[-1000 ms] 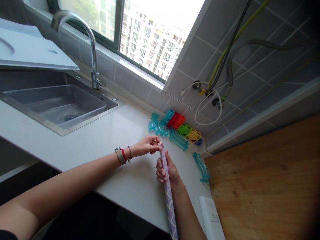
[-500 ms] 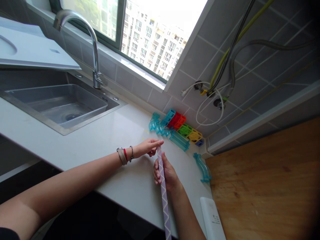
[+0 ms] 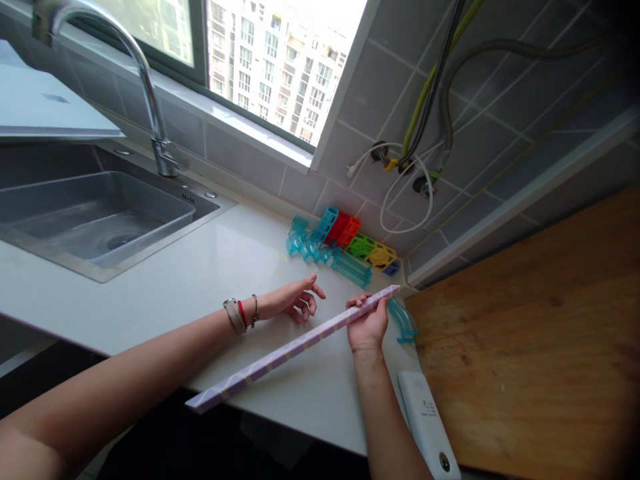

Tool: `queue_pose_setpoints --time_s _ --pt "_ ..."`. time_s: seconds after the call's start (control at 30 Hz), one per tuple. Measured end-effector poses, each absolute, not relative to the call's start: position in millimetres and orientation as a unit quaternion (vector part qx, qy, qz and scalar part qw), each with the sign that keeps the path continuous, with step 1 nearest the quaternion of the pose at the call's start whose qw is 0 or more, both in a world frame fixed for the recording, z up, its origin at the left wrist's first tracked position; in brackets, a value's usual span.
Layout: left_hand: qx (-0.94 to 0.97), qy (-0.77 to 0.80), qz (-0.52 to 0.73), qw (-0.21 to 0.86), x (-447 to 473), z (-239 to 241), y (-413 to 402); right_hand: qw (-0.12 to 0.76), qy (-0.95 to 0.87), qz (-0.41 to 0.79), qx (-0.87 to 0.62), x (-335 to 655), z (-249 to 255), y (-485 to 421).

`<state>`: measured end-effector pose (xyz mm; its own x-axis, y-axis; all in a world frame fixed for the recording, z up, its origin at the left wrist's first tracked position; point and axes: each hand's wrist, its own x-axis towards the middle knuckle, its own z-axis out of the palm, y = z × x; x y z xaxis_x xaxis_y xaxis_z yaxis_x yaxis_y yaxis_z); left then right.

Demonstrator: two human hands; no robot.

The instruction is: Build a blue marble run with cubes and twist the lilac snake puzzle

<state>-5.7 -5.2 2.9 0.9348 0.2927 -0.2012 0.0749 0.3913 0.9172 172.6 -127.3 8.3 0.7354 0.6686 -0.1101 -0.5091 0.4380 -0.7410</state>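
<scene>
Strip [image 3: 295, 347] swung near-level, right hand [image 3: 369, 325] gripping

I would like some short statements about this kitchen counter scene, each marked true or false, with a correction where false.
1. The right hand holds the purple strip near one end. True.
2. The left hand grips the strip too. False: it is open and holds nothing.
3. The faucet stands to the right of the coloured blocks. False: it stands to their left, by the sink.
4. The coloured blocks lie close to the tiled wall. True.
</scene>
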Motion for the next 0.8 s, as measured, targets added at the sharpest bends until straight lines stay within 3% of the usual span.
queue_pose_setpoints --time_s 0.17,0.33,0.5,0.63,0.8 --pt "0.593 0.108 -0.058 0.796 -11.5 2.9 -8.9 0.862 -0.077 0.289 -0.409 188.3 4.6 -124.4" --pt "0.633 0.042 -0.079 0.769 -9.8 -3.1 -9.5 0.862 -0.067 0.278 -0.419 182.3 0.4 -119.0" --pt "0.623 0.074 0.014 0.779 -6.1 0.7 -8.1 0.722 -0.247 0.384 -0.520 157.0 -5.1 -116.0" --pt "0.541 0.105 0.086 0.830 -7.7 1.5 -4.8 0.589 -0.448 0.383 -0.553 142.1 -7.4 -116.4" --pt "0.375 0.078 0.152 0.911 -16.2 0.5 4.0 0.540 -0.499 0.354 -0.579 140.5 -11.7 -117.3"
